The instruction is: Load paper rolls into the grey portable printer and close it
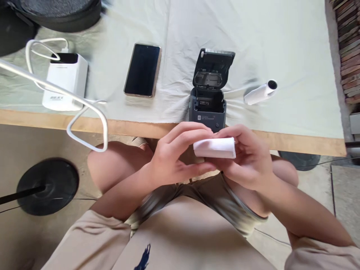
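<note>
A white paper roll (214,148) is held sideways between my two hands, just in front of the table edge. My left hand (180,152) closes on its left side, fingers above and thumb below. From the right, my right hand (249,155) grips the other end, with some of its fingers hidden behind the roll. Right behind the hands, a small dark grey label printer (207,116) stands at the edge of the table with its lid (214,62) raised and its paper bay exposed. Farther right lies a second white roll (258,93) with a dark core.
A black-screened phone (143,70) lies left of the printer. A white power bank (66,82) with a looping white cable (98,112) is at the far left; the cable hangs over the edge of the table (126,129). A black bag-like object (64,15) occupies the upper left corner.
</note>
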Tool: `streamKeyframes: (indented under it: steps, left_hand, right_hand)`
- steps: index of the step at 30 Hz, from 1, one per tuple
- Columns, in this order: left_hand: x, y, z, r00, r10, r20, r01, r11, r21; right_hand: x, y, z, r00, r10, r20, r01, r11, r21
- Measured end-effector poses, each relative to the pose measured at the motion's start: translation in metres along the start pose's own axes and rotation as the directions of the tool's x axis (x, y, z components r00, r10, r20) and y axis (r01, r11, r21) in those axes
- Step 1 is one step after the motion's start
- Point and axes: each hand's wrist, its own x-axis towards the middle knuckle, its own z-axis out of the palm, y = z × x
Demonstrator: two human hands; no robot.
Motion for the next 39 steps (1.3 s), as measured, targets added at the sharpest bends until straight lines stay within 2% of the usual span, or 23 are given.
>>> streamKeyframes:
  steps: [3,5,7,9,12,13,15,16,17,18,19,21,24,27,31,33,35,37,39]
  left_hand:
    - [0.000,0.003,-0.008,0.994,-0.107,0.038,0.107,0.994,0.019]
    - [0.001,0.004,-0.011,0.993,-0.119,0.027,0.116,0.989,0.092]
    - [0.003,0.004,-0.011,0.994,-0.108,0.017,0.104,0.983,0.151]
    - [0.005,0.003,-0.010,0.996,-0.092,0.016,0.088,0.980,0.177]
    - [0.002,-0.001,-0.009,0.996,-0.091,-0.012,0.092,0.984,0.153]
    - [0.001,-0.002,-0.011,0.994,-0.108,-0.024,0.110,0.984,0.139]
    - [0.000,-0.003,-0.016,0.976,-0.212,-0.047,0.217,0.967,0.134]
    - [0.002,-0.003,-0.019,0.946,-0.318,-0.057,0.323,0.933,0.157]
    - [0.006,-0.003,-0.023,0.894,-0.444,-0.063,0.447,0.872,0.199]
    - [0.011,-0.003,-0.025,0.805,-0.590,-0.066,0.584,0.767,0.265]
    - [0.019,-0.003,-0.026,0.710,-0.701,-0.057,0.673,0.653,0.348]
    - [0.036,-0.003,-0.025,0.567,-0.824,0.002,0.712,0.492,0.502]
    - [0.057,-0.002,-0.016,0.453,-0.888,0.074,0.729,0.417,0.543]
    - [0.062,0.000,-0.004,0.401,-0.914,0.061,0.782,0.376,0.498]
    - [0.052,-0.001,0.012,0.418,-0.906,-0.068,0.851,0.364,0.379]
    - [0.045,-0.004,0.022,0.404,-0.903,-0.144,0.909,0.380,0.170]
    - [0.043,-0.007,0.031,0.350,-0.921,-0.173,0.918,0.374,-0.135]
    - [0.046,-0.006,0.036,0.285,-0.953,-0.098,0.864,0.300,-0.405]
    - [0.052,-0.003,0.037,0.238,-0.971,0.029,0.809,0.181,-0.558]
  right_hand:
    - [0.005,0.004,-0.009,0.997,-0.041,0.062,0.045,0.996,-0.078]
    - [0.010,0.006,-0.014,0.988,-0.122,0.090,0.138,0.971,-0.194]
    - [0.019,0.006,-0.019,0.961,-0.242,0.135,0.274,0.900,-0.339]
    - [0.028,0.003,-0.023,0.918,-0.323,0.229,0.394,0.806,-0.441]
    - [0.039,0.002,-0.031,0.876,-0.326,0.356,0.468,0.753,-0.462]
    - [0.041,0.004,-0.035,0.881,-0.318,0.350,0.455,0.770,-0.448]
    - [0.044,0.013,-0.043,0.918,-0.324,0.228,0.392,0.829,-0.399]
    - [0.045,0.021,-0.047,0.936,-0.328,0.128,0.352,0.861,-0.366]
    - [0.046,0.030,-0.051,0.946,-0.325,0.021,0.313,0.890,-0.332]
    - [0.048,0.039,-0.053,0.946,-0.316,-0.069,0.284,0.912,-0.295]
    - [0.049,0.048,-0.054,0.943,-0.307,-0.129,0.267,0.928,-0.261]
    - [0.053,0.064,-0.050,0.948,-0.275,-0.161,0.238,0.947,-0.214]
    - [0.056,0.077,-0.035,0.957,-0.253,-0.141,0.226,0.956,-0.186]
    - [0.055,0.083,-0.023,0.956,-0.256,-0.142,0.238,0.962,-0.137]
    - [0.053,0.089,-0.017,0.962,-0.153,-0.225,0.158,0.987,0.004]
    - [0.054,0.087,-0.016,0.957,-0.099,-0.271,0.134,0.985,0.112]
    - [0.055,0.080,-0.015,0.953,-0.063,-0.296,0.128,0.971,0.204]
    - [0.057,0.071,-0.015,0.949,-0.044,-0.312,0.123,0.964,0.237]
    - [0.059,0.062,-0.016,0.946,-0.038,-0.320,0.112,0.970,0.215]
